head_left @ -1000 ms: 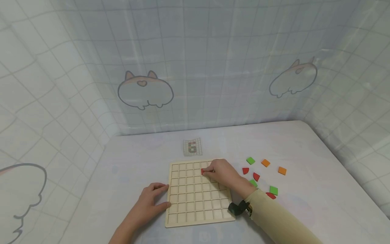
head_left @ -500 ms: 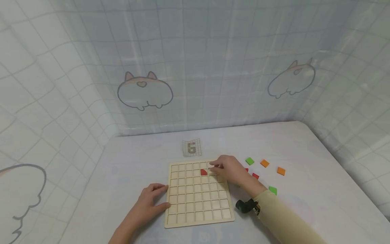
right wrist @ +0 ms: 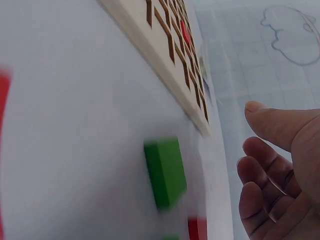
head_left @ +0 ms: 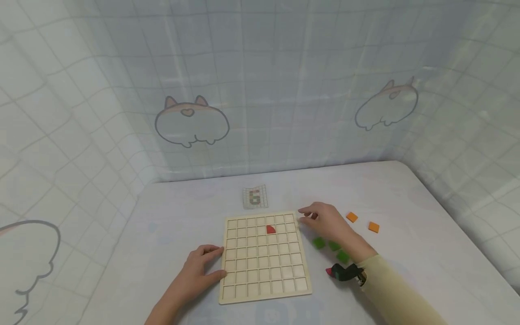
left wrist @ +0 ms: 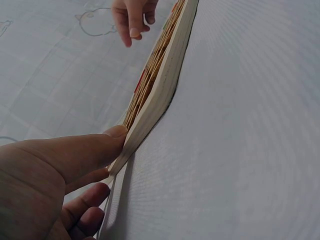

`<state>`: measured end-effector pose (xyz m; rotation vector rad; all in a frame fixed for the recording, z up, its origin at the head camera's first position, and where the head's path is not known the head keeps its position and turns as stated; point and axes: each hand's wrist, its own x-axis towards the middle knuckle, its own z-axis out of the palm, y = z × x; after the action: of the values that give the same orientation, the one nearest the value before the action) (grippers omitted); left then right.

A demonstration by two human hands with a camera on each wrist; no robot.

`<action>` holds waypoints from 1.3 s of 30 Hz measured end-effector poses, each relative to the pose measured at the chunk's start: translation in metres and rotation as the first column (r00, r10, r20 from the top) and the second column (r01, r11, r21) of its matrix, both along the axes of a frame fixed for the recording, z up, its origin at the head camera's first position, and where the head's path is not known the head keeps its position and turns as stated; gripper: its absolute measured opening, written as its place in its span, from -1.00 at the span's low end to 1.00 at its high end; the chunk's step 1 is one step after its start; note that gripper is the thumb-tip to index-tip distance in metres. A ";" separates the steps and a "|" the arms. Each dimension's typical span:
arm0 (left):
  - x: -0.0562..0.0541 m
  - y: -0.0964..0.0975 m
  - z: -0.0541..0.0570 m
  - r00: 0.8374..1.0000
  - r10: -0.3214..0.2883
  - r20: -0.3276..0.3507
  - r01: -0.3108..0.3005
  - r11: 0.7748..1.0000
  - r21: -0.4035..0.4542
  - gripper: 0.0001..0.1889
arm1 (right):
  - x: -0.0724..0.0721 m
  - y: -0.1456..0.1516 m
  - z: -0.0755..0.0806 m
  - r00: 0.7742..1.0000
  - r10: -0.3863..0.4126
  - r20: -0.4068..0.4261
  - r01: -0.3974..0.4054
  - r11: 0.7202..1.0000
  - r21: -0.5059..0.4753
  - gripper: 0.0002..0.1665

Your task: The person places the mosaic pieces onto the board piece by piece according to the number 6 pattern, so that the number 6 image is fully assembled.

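Observation:
A pale wooden grid board lies flat on the table. One red quarter-circle piece sits in a cell of its second row from the top. My left hand rests against the board's left edge, its thumb and fingertips touching the rim; the left wrist view shows the thumb on the board's side. Just off the upper right corner hovers my right hand, fingers loosely bent and holding nothing. Below it lie several green square pieces; one green piece shows large in the right wrist view.
Two orange squares lie right of my right hand. A red piece shows beside the black wrist device. Behind the board is a small gridded card with a coloured figure. Patterned curtain walls enclose the table.
My right hand has released the red quarter-circle piece in its cell and moved right, off the board. Green pieces formerly under its wrist now show. My left hand stays put.

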<state>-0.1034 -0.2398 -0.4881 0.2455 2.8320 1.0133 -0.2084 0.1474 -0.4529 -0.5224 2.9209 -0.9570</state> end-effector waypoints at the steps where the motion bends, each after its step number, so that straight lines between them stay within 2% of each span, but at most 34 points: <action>1: 0.000 0.000 0.000 1.000 0.001 0.002 -0.001 1.000 0.000 -0.29 | 0.001 0.004 0.000 1.000 -0.009 0.000 0.009 1.000 -0.001 -0.65; 7: 0.000 0.001 0.001 1.000 0.000 0.007 0.000 1.000 0.008 -0.28 | 0.003 0.029 -0.004 0.998 -0.056 0.017 0.056 0.998 -0.025 -0.60; 22: 0.000 -0.002 -0.005 1.000 0.014 -0.005 -0.014 1.000 0.003 -0.27 | 0.015 0.083 -0.007 0.978 -0.207 -0.002 0.207 0.978 0.033 -0.57; 32: 0.001 0.000 -0.003 1.000 0.009 0.012 -0.009 1.000 0.009 -0.28 | 0.021 0.111 -0.015 0.964 -0.264 -0.033 0.266 0.962 0.062 -0.52; 39: 0.001 0.001 -0.001 1.000 0.013 -0.013 -0.013 1.000 0.009 -0.28 | 0.019 0.119 -0.020 0.962 -0.270 -0.027 0.272 0.959 0.086 -0.49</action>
<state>-0.1027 -0.2391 -0.4887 0.2363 2.8446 1.0314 -0.1899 0.2661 -0.4732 -0.1259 3.0866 -0.8400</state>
